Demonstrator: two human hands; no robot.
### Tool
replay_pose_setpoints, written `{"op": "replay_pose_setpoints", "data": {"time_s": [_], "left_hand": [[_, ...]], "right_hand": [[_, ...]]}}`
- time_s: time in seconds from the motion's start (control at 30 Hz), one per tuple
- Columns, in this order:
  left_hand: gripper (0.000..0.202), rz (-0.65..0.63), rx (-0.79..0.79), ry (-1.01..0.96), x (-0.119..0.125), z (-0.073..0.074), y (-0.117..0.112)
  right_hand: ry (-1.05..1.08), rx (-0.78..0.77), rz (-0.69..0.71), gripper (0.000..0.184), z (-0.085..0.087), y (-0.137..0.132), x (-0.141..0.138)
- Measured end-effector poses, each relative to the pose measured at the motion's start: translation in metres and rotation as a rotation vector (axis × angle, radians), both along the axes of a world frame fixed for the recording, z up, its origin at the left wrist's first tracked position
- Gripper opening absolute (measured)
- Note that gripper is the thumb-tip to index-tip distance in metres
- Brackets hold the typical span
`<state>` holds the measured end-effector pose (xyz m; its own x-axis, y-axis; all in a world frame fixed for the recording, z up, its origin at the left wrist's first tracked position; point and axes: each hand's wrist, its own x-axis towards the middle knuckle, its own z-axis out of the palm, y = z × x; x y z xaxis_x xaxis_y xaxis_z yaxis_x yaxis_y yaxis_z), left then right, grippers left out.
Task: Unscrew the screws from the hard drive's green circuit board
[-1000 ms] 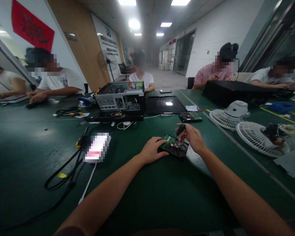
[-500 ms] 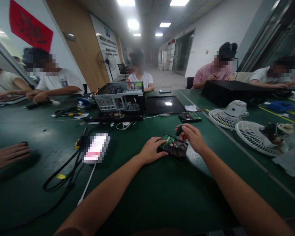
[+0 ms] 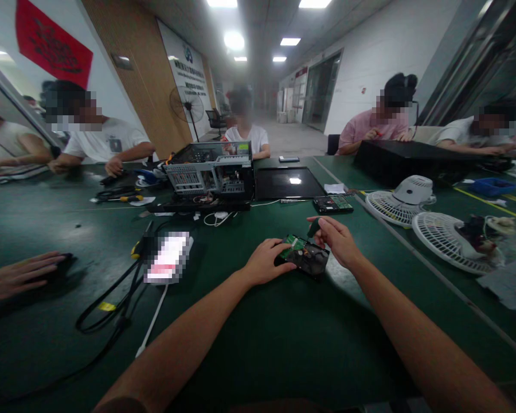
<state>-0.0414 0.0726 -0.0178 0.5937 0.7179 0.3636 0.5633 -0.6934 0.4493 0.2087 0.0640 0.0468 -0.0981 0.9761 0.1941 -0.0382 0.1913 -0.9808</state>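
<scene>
A hard drive (image 3: pixel 308 259) with a green circuit board lies tilted on the green table in the middle of the view. Around its left end are the fingers and thumb of my left hand (image 3: pixel 267 263), closed on it. Above the drive's right end, my right hand (image 3: pixel 336 238) grips a screwdriver by its dark green handle (image 3: pixel 313 228). The screwdriver's shaft and tip cannot be made out. Beyond the drive lies another hard drive (image 3: pixel 333 204), touched by neither hand.
An open computer case (image 3: pixel 210 175) and a dark flat panel (image 3: pixel 289 183) stand farther back. Left are a lit phone (image 3: pixel 168 258) and black cables (image 3: pixel 107 298). A co-worker's hand (image 3: pixel 21 278) rests at far left. White fan parts (image 3: pixel 445 244) lie right.
My hands, the hard drive and the screwdriver look nearly unchanged. At far left, the co-worker's hand has shifted right. The person at back left has moved an arm to the right.
</scene>
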Motion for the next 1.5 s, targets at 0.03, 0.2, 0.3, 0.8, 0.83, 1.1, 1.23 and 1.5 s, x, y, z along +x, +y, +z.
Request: {"op": "replay_pose_setpoints", "data": {"time_s": [0.03, 0.2, 0.3, 0.8, 0.83, 1.1, 1.23, 1.5], "left_hand": [[0.06, 0.004, 0.0, -0.002, 0.0, 0.0, 0.0], [0.05, 0.012, -0.005, -0.02, 0.0, 0.002, -0.001], [0.043, -0.005, -0.017, -0.057, 0.0, 0.003, -0.001], [0.027, 0.148, -0.082, -0.234, -0.003, -0.017, 0.018], [0.027, 0.148, -0.076, -0.232, -0.003, -0.017, 0.019], [0.022, 0.133, -0.044, -0.229, -0.002, -0.017, 0.019], [0.019, 0.143, -0.041, -0.234, -0.003, -0.017, 0.019], [0.019, 0.145, -0.045, -0.23, -0.003, -0.013, 0.017]], "right_hand": [[0.001, -0.002, 0.002, 0.038, 0.0, 0.0, 0.0], [0.008, 0.004, 0.028, 0.031, 0.002, -0.001, -0.001], [0.04, -0.014, 0.034, 0.033, 0.002, 0.0, -0.001], [0.042, -0.032, 0.057, 0.03, 0.003, 0.0, 0.001], [0.042, -0.03, 0.061, 0.03, 0.003, 0.0, 0.001], [-0.037, -0.014, 0.028, 0.032, 0.003, 0.0, 0.002], [-0.045, -0.015, 0.036, 0.028, 0.005, -0.001, 0.002], [0.044, -0.012, 0.064, 0.027, 0.001, 0.001, 0.001]]}}
